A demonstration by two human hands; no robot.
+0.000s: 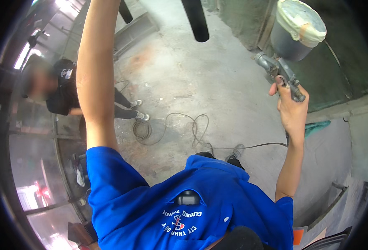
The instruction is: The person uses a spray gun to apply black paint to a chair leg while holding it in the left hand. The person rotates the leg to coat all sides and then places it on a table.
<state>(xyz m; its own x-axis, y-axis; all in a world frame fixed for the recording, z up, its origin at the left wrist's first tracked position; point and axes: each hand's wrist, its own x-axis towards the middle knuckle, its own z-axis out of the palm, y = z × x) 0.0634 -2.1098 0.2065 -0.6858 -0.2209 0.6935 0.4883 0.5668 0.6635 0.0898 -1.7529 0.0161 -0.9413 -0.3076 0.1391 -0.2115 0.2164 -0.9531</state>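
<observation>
- Right grip (292, 112): wrapped around silver-grey metal spray gun (287, 71).
- Just beyond right grip: round grey plastic-looking cup (286, 45), pale-yellow-covered, perhaps held upright against spilling.
- Left grip: out of view, cannot tell.

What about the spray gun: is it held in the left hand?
No, the right hand grips the spray gun, while the left hand is out of view.

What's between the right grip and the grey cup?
In the head view, the metal spray gun lies between: the right grip holds it, and the grey cup shows just above its body.
</observation>
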